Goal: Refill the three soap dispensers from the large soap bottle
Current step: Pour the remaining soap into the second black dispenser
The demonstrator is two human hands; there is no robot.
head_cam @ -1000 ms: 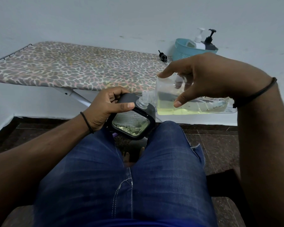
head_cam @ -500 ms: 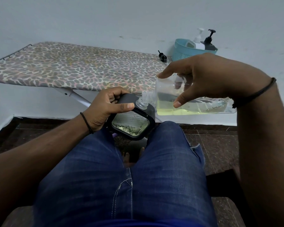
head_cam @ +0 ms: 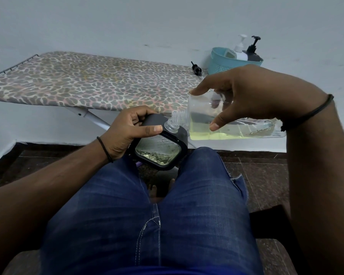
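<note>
Above the knees, right hand (head_cam: 252, 96) tips large soap bottle (head_cam: 226, 124) onto left-held dispenser (head_cam: 163, 147).

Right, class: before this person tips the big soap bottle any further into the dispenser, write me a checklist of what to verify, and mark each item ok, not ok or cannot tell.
1. Pump removed from the dispenser: ok, its clear neck is open and a loose black pump lies on the ironing board.
2. Dispenser held firm: ok, the left hand grips it between the knees.
3. Large soap bottle gripped: ok, the right hand holds it on its side.
4. Bottle mouth lined up with the neck: ok, it sits right at the opening.
5. Soap flowing: cannot tell.
6. Room left in the dispenser: ok, soap covers only its bottom.
</note>
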